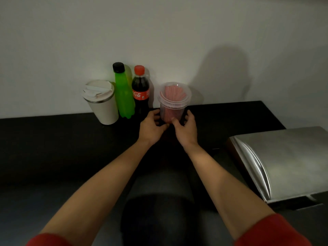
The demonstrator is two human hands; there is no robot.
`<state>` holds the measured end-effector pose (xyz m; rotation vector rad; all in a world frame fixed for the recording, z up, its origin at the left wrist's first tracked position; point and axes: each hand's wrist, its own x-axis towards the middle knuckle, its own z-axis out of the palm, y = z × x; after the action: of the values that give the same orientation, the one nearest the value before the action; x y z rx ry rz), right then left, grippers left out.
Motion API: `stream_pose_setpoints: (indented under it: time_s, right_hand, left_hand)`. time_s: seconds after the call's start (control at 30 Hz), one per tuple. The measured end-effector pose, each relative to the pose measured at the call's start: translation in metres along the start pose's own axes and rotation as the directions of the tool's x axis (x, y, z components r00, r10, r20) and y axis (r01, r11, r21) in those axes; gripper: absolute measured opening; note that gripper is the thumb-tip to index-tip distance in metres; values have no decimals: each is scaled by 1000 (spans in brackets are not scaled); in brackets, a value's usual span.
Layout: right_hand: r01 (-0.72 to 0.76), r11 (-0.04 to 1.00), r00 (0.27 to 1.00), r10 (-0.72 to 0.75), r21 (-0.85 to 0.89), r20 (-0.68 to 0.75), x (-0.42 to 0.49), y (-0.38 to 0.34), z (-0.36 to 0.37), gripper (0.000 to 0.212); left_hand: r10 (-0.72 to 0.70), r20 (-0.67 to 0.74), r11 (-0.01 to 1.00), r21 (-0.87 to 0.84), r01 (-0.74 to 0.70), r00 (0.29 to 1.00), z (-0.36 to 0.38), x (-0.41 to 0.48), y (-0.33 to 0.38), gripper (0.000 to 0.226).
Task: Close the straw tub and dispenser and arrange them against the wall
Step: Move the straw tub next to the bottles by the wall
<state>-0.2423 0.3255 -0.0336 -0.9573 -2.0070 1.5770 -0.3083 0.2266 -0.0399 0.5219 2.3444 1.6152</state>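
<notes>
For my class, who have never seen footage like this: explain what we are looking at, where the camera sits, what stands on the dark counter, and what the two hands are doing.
This is one picture from a camera worn on a person's head, looking down at their own bare arms; no machine is involved. On the black counter, along the wall, stand a white lidded travel cup, a green bottle with a black cap, a cola bottle with a red cap and a clear plastic tub of pink straws with its lid on. The left hand and right hand cup the tub's base from either side. At right sits a closed brushed-metal dispenser.
</notes>
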Motion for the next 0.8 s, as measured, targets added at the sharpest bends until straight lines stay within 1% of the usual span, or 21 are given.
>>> stream_pose_setpoints:
  time_s: [0.23, 0.37, 0.5, 0.63, 0.7, 0.8]
  right_hand:
    - [58, 998, 996, -58, 2, -61, -31, -16, -15, 65]
    - [90, 995, 991, -93, -32, -97, -49, -33, -27, 57]
    - [192, 979, 974, -197, -63, -107, -70, -54, -46, 50]
    - [327, 939, 941, -334, -103, -56, -92, -68, -74, 52]
    - [376, 918, 923, -383, -129, -33, -103, -72, -88, 51]
    - [423, 894, 903, -429, -146, -16, -119, -75, -109, 50]
  left_hand:
    - [54, -15, 999, 6, -54, 998, -11, -38, 26, 56]
    - [81, -18, 996, 32, -81, 997, -16, -65, 42, 49]
    - [101, -11, 994, 43, -101, 995, -19, -93, 63, 44]
    - [208, 7, 977, 47, -208, 978, -16, -124, 84, 38]
    - [266, 14, 962, 58, -267, 964, -12, -140, 90, 39]
    - [306, 31, 950, 47, -307, 951, -3, -163, 97, 48]
